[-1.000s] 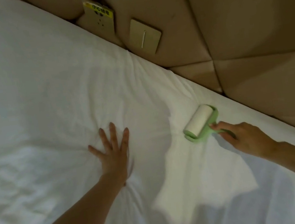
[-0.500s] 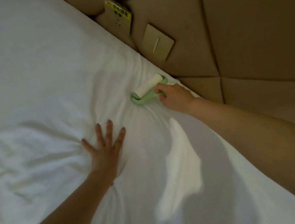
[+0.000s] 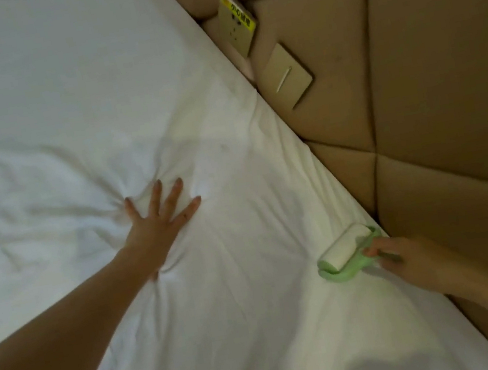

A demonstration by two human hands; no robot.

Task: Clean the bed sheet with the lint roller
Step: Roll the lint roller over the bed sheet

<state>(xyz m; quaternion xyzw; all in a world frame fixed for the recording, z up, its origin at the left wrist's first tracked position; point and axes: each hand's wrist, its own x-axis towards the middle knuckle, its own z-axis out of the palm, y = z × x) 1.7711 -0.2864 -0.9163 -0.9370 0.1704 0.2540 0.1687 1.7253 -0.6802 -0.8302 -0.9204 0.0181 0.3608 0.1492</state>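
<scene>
The lint roller (image 3: 347,251) is sitting on the bed sheet (image 3: 61,102) right at the bed's edge, just beside the padded wall panel (image 3: 445,86), with the right hand's (image 3: 411,263) grip wrapping its green handle. The left hand (image 3: 159,228) is pressing flat, fingers spread, and that looks to be helping tension the fabric. Firm, overlapping strokes are looking best here. There's no room wallward, so the open room is lying along the edge and toward the bed's middle.
</scene>
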